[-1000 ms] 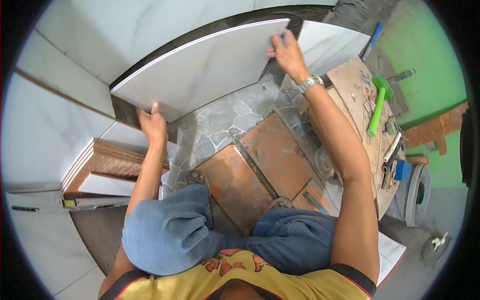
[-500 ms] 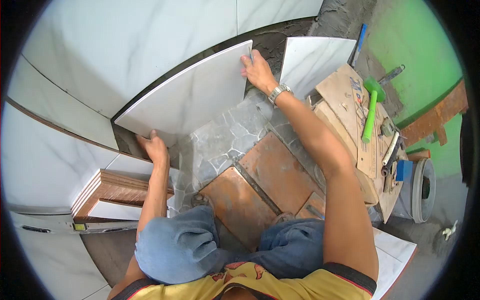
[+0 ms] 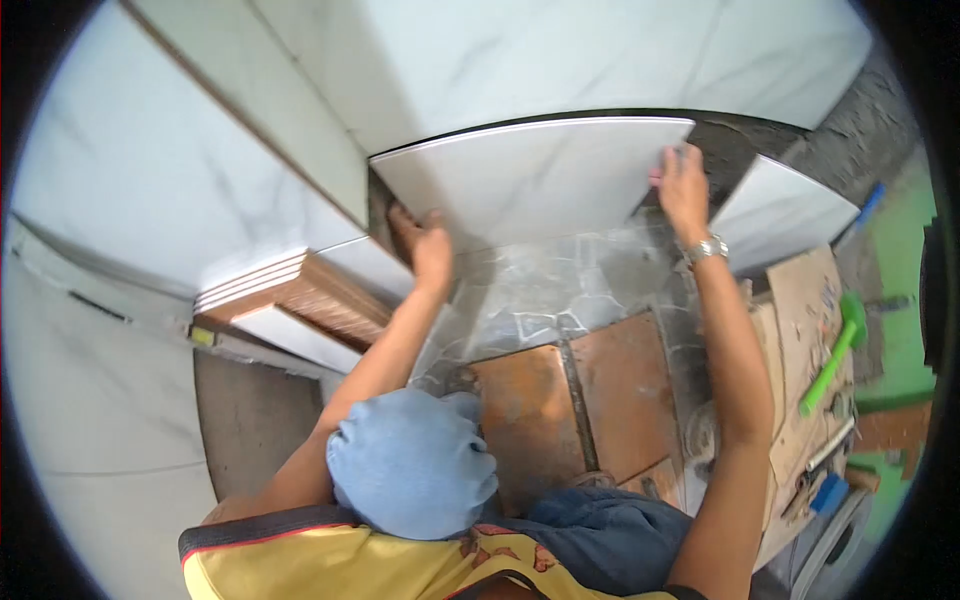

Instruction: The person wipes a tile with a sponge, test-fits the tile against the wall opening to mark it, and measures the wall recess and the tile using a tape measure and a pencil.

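A large white marble-patterned tile [image 3: 530,185] stands on its long edge at the foot of the tiled wall [image 3: 600,60], its upper edge near the row above. My left hand [image 3: 428,245] grips its lower left corner, with the fingers partly hidden behind it. At the right edge, near the top corner, my right hand [image 3: 684,190] pinches the tile; a watch is on that wrist. Grey mortar [image 3: 735,150] shows behind the tile's right end. A smaller cut tile [image 3: 780,215] leans to the right of my right hand.
Stacked tiles [image 3: 290,285] and a long spirit level [image 3: 255,350] lie at left. Rusty metal plates [image 3: 625,395] cover the patterned floor before me. At right, cardboard [image 3: 790,310] bears a green mallet [image 3: 835,355], a blue block [image 3: 829,494] and other tools, with a bucket [image 3: 835,540] beside it.
My view has turned, so the scene sits farther right and the tile looks more level. Its upper edge now appears closer to the wall row above. Both hands keep their holds.
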A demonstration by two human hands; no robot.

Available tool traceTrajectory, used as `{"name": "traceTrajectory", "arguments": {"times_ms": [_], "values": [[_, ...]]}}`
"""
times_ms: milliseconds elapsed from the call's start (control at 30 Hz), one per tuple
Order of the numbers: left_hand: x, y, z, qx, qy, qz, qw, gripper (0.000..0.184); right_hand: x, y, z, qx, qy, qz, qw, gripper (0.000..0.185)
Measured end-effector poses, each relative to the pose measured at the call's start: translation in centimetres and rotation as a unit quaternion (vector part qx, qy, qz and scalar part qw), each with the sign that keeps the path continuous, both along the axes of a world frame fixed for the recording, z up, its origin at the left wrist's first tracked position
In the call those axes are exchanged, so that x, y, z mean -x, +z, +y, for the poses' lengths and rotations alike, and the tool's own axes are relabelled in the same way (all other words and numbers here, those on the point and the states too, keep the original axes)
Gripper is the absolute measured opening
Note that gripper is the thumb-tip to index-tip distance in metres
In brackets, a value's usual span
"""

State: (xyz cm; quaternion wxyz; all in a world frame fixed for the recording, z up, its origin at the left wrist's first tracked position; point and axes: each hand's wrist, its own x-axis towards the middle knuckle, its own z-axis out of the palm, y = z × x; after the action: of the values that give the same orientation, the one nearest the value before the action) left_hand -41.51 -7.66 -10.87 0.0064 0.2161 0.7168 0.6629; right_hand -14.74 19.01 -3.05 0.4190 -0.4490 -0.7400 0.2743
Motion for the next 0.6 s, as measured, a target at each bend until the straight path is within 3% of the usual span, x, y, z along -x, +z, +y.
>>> {"name": "traceTrajectory", "arguments": {"times_ms": [67, 133, 200, 267, 333, 433, 533, 600], "values": [[-1.1, 1.1, 0.4, -0.044, -0.01, -0.037, 0.998, 0.054, 0.0, 1.2, -0.5, 0.031, 0.01, 0.015, 0.999, 0.032], [-0.8, 0.5, 0.5, 0.005, 0.021, 0.026, 0.999, 0.058, -0.2, 2.2, -0.8, 0.075, 0.011, -0.024, 0.997, 0.034], [-1.6, 0.4, 0.5, 0.068, 0.061, 0.073, 0.993, 0.062, -0.8, -1.3, 2.5, -0.036, 0.009, -0.055, 0.998, 0.04], [-1.1, 0.7, -0.3, 0.148, 0.07, 0.144, 0.976, 0.068, -0.9, -1.7, 2.7, -0.074, 0.019, -0.05, 0.996, 0.039], [-0.6, 2.0, -0.8, 0.016, -0.038, 0.089, 0.995, 0.058, -0.8, -1.0, 2.0, -0.06, -0.005, -0.067, 0.996, 0.036], [-3.3, 6.1, -0.6, -0.041, -0.043, -0.048, 0.997, 0.045, -0.1, -1.6, 1.8, -0.167, -0.077, -0.066, 0.981, 0.036], [-2.9, 5.4, -0.7, -0.021, -0.023, -0.024, 0.999, 0.044, -0.2, -1.3, 2.1, -0.191, -0.04, -0.094, 0.976, 0.027], [-2.6, 4.3, -0.2, -0.01, -0.006, 0.002, 1.0, 0.044, -1.1, -0.4, 1.2, -0.12, -0.033, -0.142, 0.982, 0.03]]}}
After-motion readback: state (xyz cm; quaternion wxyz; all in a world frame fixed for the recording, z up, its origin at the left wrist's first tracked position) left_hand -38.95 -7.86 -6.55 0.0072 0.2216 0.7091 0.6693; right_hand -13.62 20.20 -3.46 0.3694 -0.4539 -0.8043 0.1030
